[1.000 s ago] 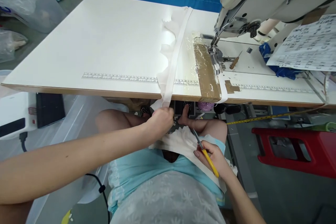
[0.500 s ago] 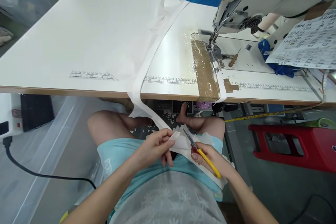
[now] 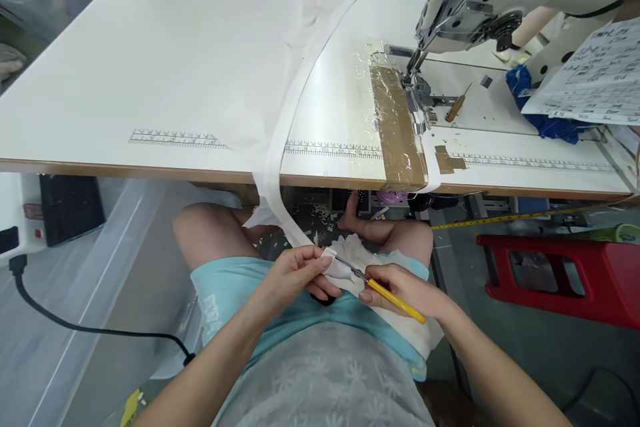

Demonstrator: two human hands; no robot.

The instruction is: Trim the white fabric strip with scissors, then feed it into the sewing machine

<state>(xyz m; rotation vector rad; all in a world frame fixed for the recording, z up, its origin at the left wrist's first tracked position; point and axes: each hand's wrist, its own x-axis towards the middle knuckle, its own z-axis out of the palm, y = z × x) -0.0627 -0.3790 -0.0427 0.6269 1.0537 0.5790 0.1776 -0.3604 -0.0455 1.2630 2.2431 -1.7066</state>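
Observation:
My left hand (image 3: pixel 299 271) pinches the end of a long white fabric band (image 3: pixel 283 140) over my lap. The band runs up over the table's front edge and across the white sewing table (image 3: pixel 150 67) toward the back. My right hand (image 3: pixel 400 287) grips yellow-handled thread snips (image 3: pixel 385 290), whose blades touch the band's end right by my left fingers. More white ruffled fabric (image 3: pixel 357 253) lies bunched on my lap under both hands.
A sewing machine (image 3: pixel 500 0) stands at the right of the table, with brown tape (image 3: pixel 395 127) in front of its needle. Printed rulers (image 3: pixel 175 139) run along the table's front edge. A red stool (image 3: pixel 560 280) stands right, a clear plastic bin (image 3: pixel 75 267) left.
My left hand let the band go at the table edge and came down to my lap to pinch its end. The snips swung flatter and closed in on that end. The band slid leftward on the table.

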